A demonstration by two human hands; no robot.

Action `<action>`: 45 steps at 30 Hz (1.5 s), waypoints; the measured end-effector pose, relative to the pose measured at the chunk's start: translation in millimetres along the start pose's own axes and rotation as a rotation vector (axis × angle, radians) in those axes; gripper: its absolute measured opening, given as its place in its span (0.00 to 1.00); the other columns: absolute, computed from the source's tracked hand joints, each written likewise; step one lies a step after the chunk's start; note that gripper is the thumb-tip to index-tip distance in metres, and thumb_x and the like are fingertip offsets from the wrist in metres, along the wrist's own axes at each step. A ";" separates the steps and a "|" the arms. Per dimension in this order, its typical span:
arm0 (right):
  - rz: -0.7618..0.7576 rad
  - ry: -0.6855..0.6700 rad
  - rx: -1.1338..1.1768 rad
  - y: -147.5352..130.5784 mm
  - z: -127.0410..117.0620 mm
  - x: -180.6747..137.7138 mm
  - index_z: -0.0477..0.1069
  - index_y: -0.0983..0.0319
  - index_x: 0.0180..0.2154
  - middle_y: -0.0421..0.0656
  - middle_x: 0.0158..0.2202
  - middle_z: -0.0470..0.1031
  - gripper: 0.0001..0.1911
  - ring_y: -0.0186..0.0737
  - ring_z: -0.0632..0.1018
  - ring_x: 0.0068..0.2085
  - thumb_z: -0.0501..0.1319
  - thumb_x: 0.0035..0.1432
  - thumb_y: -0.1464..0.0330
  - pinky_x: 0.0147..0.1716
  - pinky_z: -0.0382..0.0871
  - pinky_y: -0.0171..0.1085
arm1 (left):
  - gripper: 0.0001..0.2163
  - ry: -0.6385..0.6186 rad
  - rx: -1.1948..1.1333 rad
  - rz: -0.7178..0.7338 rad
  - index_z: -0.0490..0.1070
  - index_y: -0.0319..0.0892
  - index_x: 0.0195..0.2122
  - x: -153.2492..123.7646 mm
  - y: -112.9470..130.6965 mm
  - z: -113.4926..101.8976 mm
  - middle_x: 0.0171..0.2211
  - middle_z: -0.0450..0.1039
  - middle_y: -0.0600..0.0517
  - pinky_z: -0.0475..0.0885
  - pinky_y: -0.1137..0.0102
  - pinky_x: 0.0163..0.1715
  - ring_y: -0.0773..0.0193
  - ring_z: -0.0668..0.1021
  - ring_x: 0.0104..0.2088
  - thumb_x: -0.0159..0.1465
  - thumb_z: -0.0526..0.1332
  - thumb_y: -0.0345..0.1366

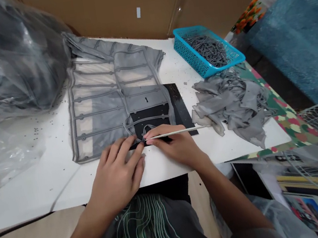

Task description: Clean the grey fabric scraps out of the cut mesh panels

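A grey moulded sheet of thin rubbery parts (107, 95) lies spread on the white table (36, 182), its near right corner over a black mat (179, 105). My left hand (119, 173) lies flat on the sheet's near edge, fingers stretched out and pressing it down. My right hand (175, 144) is closed in a pinch on a thin pale stick (179, 132), whose tip meets the sheet right beside my left fingertips. A loop of grey trim curls up just above both hands.
A heap of torn grey scraps (232, 103) lies to the right. Behind it stands a turquoise basket (194, 59) of small grey pieces. Large clear plastic bags of dark parts (4, 59) fill the left. A cardboard wall (117, 5) backs the table.
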State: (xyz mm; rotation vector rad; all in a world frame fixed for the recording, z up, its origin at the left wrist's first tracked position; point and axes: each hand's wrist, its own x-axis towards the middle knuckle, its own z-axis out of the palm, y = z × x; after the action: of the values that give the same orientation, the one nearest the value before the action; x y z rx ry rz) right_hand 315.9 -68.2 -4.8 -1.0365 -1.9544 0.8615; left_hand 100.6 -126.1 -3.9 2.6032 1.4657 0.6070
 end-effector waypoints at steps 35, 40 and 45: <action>0.126 0.521 -1.048 43.4 -107.2 86.7 0.76 0.61 0.42 0.49 0.35 0.80 0.17 0.47 0.77 0.36 0.48 0.75 0.67 0.34 0.61 0.39 | 0.18 0.007 0.207 0.039 0.74 0.38 0.57 2.5 1.7 -3.2 0.46 0.72 0.40 0.63 0.55 0.41 0.47 0.71 0.43 0.76 0.50 0.37; 0.195 0.613 -1.097 67.7 -161.5 131.8 0.76 0.65 0.46 0.53 0.37 0.80 0.18 0.50 0.78 0.41 0.48 0.75 0.68 0.41 0.66 0.41 | 0.17 0.021 0.223 0.041 0.74 0.40 0.58 1.2 1.1 -0.4 0.46 0.72 0.41 0.63 0.56 0.41 0.48 0.71 0.43 0.76 0.50 0.36; 0.317 0.615 -1.012 80.3 -206.7 170.7 0.75 0.67 0.53 0.58 0.44 0.81 0.19 0.55 0.79 0.47 0.50 0.73 0.68 0.49 0.69 0.46 | 0.17 0.075 0.210 0.039 0.75 0.41 0.57 -0.2 0.8 4.2 0.47 0.74 0.42 0.64 0.57 0.41 0.49 0.73 0.43 0.75 0.50 0.36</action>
State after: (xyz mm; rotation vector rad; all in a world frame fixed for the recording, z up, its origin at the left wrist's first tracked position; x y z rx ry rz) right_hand 452.9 159.6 82.6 -1.9253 -1.6478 -0.3977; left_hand 102.8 -126.2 -7.6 2.8010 1.5842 0.5912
